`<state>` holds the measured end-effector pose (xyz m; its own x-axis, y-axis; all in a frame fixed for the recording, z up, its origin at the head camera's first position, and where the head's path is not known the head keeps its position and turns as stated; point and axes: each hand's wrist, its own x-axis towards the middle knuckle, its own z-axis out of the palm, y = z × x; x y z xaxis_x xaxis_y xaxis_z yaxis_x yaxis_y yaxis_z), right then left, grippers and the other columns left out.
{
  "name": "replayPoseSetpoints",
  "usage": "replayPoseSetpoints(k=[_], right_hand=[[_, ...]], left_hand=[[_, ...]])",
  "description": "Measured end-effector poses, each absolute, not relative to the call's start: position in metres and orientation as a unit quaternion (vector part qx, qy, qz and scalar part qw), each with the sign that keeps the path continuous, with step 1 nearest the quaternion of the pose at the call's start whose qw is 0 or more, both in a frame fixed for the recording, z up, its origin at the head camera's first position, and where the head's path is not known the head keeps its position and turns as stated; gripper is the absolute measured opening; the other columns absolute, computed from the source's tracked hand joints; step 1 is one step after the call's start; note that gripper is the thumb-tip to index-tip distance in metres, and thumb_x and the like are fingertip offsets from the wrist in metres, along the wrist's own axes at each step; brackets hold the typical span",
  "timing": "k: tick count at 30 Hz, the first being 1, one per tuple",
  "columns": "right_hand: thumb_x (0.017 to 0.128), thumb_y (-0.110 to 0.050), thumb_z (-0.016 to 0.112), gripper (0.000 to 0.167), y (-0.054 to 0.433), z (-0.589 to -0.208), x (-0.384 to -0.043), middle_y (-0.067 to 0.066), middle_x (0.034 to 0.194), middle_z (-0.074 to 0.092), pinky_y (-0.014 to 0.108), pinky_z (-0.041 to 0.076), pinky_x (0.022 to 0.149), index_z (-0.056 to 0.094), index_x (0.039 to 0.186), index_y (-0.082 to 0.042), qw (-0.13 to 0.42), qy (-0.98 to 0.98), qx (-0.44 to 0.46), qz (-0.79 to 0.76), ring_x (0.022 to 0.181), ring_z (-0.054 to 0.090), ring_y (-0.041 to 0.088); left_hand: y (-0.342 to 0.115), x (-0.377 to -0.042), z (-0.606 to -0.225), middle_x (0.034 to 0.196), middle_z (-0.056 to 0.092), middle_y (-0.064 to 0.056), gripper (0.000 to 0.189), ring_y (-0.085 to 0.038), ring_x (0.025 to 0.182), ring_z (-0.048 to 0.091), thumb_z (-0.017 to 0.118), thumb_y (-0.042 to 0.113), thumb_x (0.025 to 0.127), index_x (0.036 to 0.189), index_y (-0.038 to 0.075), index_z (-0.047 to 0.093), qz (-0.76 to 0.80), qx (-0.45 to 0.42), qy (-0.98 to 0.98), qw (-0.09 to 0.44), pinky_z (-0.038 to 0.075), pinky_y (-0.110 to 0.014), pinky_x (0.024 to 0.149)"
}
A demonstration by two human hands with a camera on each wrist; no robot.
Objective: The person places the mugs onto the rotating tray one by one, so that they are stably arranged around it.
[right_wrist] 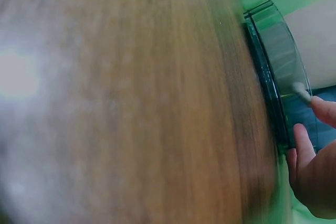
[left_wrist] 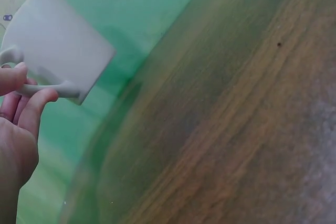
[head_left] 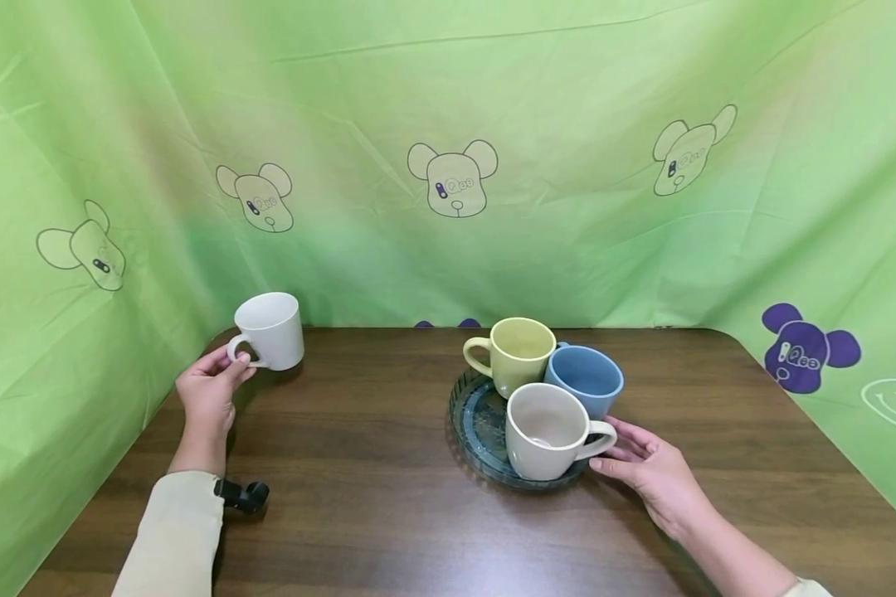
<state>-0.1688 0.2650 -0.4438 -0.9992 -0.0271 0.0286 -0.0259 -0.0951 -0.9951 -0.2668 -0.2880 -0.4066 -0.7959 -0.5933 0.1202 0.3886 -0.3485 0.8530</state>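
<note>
My left hand [head_left: 207,394] pinches the handle of a white mug [head_left: 278,336] between thumb and fingers. The mug is upright above the table's back left corner; in the left wrist view its base shows against the green cloth. On the right, a round blue-green glass tray [head_left: 466,444] bears a yellow-green mug [head_left: 518,361], a blue mug [head_left: 584,373] and a cream mug [head_left: 538,444]. My right hand [head_left: 653,473] is beside the tray, its fingers and thumb near the cream mug's handle. In the right wrist view, fingertips [right_wrist: 300,132] rest at the tray's outer wall [right_wrist: 270,72].
A brown wood-grain table [head_left: 373,464] carries everything. Green cloth [head_left: 358,166] printed with bear heads hangs behind and along both sides. A black wrist device [head_left: 242,495] sits on my left sleeve [head_left: 179,531].
</note>
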Motion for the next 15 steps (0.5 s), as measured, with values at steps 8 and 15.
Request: replayPoseSetpoints(k=[8,15], right_hand=[[0.077,0.012,0.073,0.054,0.2644,-0.4441,-0.1687,-0.014,0.103,0.069,0.020,0.055,0.081,0.059,0.117,-0.022,-0.002,0.678,-0.018,-0.735,0.096,0.065,0.003],[0.078,0.012,0.072,0.054,0.2653,-0.4449,-0.1690,-0.013,0.104,0.069,0.020,0.056,0.081,0.058,0.120,-0.019,0.000,0.678,-0.021,-0.734,0.096,0.065,0.003]], left_hand=[[-0.2848,-0.2621,-0.4049,0.067,0.062,-0.007,0.032,-0.014,0.057,0.067,0.063,-0.027,0.077,0.082,0.002,0.077,-0.824,0.085,-0.482,0.286,0.059,-0.027,0.057],[-0.2802,-0.2596,-0.4035,0.067,0.064,-0.009,0.030,-0.016,0.057,0.068,0.064,-0.027,0.076,0.082,-0.001,0.076,-0.834,0.060,-0.472,0.279,0.059,-0.029,0.056]])
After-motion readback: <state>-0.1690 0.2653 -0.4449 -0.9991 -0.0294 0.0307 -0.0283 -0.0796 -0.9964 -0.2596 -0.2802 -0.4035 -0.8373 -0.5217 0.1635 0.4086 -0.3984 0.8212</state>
